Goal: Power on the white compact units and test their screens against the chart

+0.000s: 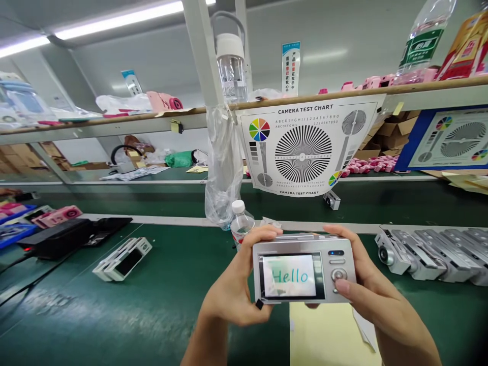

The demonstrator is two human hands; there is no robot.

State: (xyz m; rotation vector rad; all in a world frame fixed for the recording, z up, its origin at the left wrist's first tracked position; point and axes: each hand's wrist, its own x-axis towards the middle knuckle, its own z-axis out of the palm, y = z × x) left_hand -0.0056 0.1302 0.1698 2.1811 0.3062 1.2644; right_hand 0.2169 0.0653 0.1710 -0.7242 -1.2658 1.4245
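Note:
Both my hands hold a small silver digital camera above the green bench, its back facing me. Its screen is lit and reads "Hello". My left hand wraps round the camera's left end, fingers over the top edge. My right hand grips the right end, with the thumb resting on the round button pad beside the screen. The lens side points toward a printed camera test chart hanging from the shelf ahead.
Several silver cameras lie in a row at right. A white camera lies at left by a black box. A water bottle and hanging plastic bag stand ahead. Yellow paper lies below my hands.

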